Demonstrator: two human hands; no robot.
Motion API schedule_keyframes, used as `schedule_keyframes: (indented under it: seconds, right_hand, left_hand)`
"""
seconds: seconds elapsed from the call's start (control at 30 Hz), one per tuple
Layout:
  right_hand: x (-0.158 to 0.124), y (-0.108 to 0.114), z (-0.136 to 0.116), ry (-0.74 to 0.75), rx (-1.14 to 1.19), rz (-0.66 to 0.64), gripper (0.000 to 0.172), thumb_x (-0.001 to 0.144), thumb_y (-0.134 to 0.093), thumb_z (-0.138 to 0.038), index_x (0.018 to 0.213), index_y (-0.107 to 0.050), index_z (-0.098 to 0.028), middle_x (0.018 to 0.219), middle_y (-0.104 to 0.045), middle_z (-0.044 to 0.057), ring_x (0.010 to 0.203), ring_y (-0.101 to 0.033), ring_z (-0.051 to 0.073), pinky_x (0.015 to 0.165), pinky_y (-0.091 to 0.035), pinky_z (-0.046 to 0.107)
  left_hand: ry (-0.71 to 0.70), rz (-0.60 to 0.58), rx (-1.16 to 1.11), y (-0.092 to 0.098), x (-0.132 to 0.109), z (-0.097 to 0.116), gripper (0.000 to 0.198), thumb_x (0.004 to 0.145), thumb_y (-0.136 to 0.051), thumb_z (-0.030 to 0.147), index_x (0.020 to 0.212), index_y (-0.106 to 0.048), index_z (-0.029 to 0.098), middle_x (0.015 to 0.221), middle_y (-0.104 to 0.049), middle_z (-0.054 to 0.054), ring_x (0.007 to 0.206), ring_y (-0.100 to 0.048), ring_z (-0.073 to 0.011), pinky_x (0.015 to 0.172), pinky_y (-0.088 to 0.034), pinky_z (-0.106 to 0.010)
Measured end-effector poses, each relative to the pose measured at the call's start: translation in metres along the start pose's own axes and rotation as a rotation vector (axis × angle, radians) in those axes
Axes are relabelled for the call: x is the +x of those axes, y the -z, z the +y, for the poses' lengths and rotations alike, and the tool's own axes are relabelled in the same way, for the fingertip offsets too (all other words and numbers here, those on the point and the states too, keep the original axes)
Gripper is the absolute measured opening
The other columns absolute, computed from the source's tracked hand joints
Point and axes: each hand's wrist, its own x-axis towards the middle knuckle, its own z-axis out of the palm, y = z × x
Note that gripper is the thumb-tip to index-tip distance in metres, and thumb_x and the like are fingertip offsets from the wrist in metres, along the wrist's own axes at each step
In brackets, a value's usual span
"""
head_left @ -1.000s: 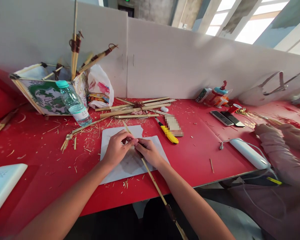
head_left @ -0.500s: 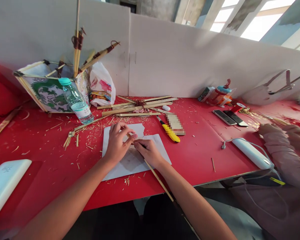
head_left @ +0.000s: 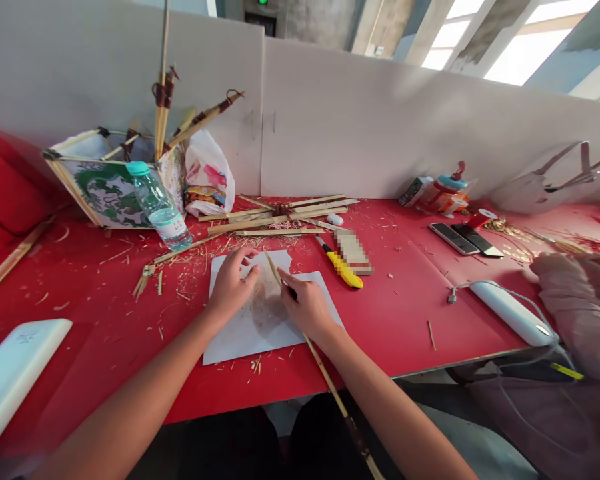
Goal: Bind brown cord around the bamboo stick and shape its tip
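Note:
A long bamboo stick (head_left: 327, 380) with a dark brown binding near its lower end runs from over the paper down past the table's front edge. My right hand (head_left: 307, 303) is closed around it, and its pale tapered tip pokes out beyond my thumb and fingers. To the left of that tip is my left hand (head_left: 234, 283), thumb and fingers apart with nothing between them. Both hands are over white paper sheets (head_left: 230, 347) with a greyish dusty patch. A yellow utility knife (head_left: 344, 268) lies right of the paper, beside a blurred-out block (head_left: 354, 252).
Bamboo strips (head_left: 280, 220) and shavings litter the red table (head_left: 390, 333). A water bottle (head_left: 165, 217) leans by a dragon-patterned box (head_left: 105, 193). A white slab-like object (head_left: 25, 373) lies left; phones (head_left: 455, 239) and a white power strip (head_left: 510, 313) lie right, near another person's sleeve (head_left: 575, 307).
My left hand has come off the stick's tip and opened, moving slightly left. The tip now shows, pointing away from me, still in my right hand. The view has shifted slightly.

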Motion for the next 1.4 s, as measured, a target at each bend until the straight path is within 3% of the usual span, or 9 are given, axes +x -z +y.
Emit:
schedule_keyframes:
  seconds: [0.17,0.33,0.63,0.83,1.07,1.27,1.4]
  right_hand:
    - [0.003,0.014,-0.005,0.053,-0.438,-0.144,0.051,0.098,-0.044,-0.024,0.145,-0.062,-0.024,0.091,-0.080,0.012,0.076,-0.071,0.025,0.066,-0.040,0.032]
    - [0.011,0.014,-0.007,0.110,-0.594,-0.251,0.052,0.102,-0.040,-0.023,0.152,-0.053,-0.018,0.098,-0.079,0.014,0.082,-0.075,0.028,0.067,-0.044,0.034]
    - [-0.023,0.020,-0.009,0.123,-0.635,-0.421,0.057,0.101,-0.039,-0.013,0.158,-0.042,-0.010,0.091,-0.079,0.016,0.081,-0.076,0.030,0.064,-0.046,0.035]
    - [0.005,0.016,-0.013,0.134,-0.644,-0.352,0.047,0.108,-0.029,-0.019,0.148,-0.053,-0.011,0.098,-0.078,0.018,0.090,-0.076,0.029,0.071,-0.048,0.034]
    - [-0.031,0.020,-0.009,0.163,-0.663,-0.437,0.057,0.100,-0.039,-0.008,0.157,-0.041,-0.007,0.085,-0.078,0.015,0.081,-0.077,0.029,0.063,-0.045,0.033]
    - [-0.006,0.022,-0.016,0.173,-0.675,-0.380,0.046,0.107,-0.031,-0.017,0.146,-0.054,-0.009,0.098,-0.078,0.018,0.093,-0.076,0.030,0.070,-0.048,0.035]
    - [-0.024,0.023,-0.009,0.170,-0.687,-0.439,0.055,0.101,-0.038,-0.008,0.156,-0.042,-0.007,0.089,-0.079,0.016,0.082,-0.077,0.029,0.066,-0.048,0.034]
  left_hand:
    - [-0.121,-0.194,0.170,-0.001,-0.003,-0.003,0.020,0.091,-0.063,0.017,0.111,-0.063,0.023,0.114,-0.066,-0.008,0.113,-0.058,-0.0272,0.101,-0.047,-0.045]
    - [-0.159,-0.320,0.263,-0.004,-0.008,-0.010,0.020,0.094,-0.066,0.025,0.114,-0.062,0.022,0.118,-0.064,-0.008,0.115,-0.054,-0.0300,0.100,-0.047,-0.048]
    - [-0.165,-0.325,0.317,-0.003,-0.007,-0.010,0.021,0.093,-0.070,0.029,0.111,-0.061,0.024,0.117,-0.064,-0.007,0.111,-0.054,-0.0298,0.096,-0.047,-0.045]
    - [-0.152,-0.405,0.374,0.003,-0.005,-0.002,0.018,0.097,-0.064,0.029,0.113,-0.061,0.022,0.120,-0.065,-0.008,0.112,-0.052,-0.0306,0.096,-0.047,-0.045]
    - [-0.124,-0.406,0.391,0.002,-0.006,-0.001,0.020,0.096,-0.066,0.031,0.113,-0.062,0.021,0.121,-0.065,-0.008,0.111,-0.052,-0.0319,0.098,-0.046,-0.047]
    - [-0.119,-0.409,0.386,0.002,-0.005,-0.001,0.021,0.096,-0.067,0.031,0.114,-0.062,0.022,0.122,-0.066,-0.007,0.112,-0.053,-0.0317,0.097,-0.047,-0.046]
    - [-0.121,-0.398,0.384,0.002,-0.006,-0.002,0.020,0.096,-0.067,0.032,0.112,-0.062,0.022,0.120,-0.065,-0.007,0.111,-0.053,-0.0317,0.098,-0.046,-0.046]
